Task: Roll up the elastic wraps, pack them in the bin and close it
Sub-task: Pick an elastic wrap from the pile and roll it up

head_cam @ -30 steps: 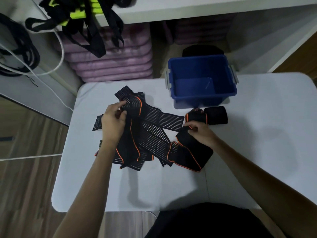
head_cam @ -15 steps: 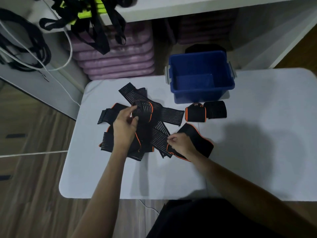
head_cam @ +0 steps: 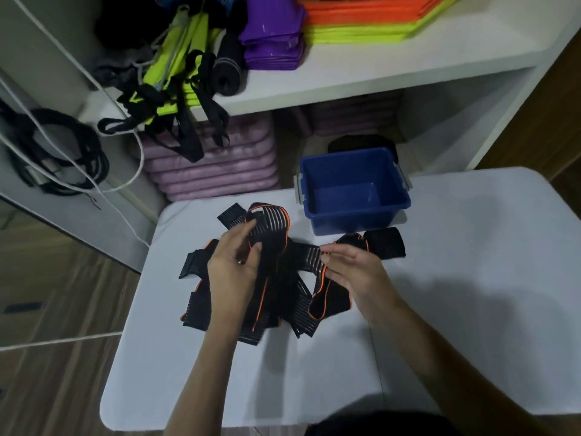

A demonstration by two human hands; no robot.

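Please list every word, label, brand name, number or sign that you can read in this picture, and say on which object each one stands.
None can be read.
Blue bin: no label shows.
Elastic wraps: only stripes and orange edging, no lettering.
Purple packs on the shelf: pale marks, too small and blurred to read.

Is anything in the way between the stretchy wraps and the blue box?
Nothing visible blocks it. The blue plastic bin stands open, no lid on it, just behind the pile of black orange-edged elastic wraps. Two rolled black wraps lie low against its front wall.
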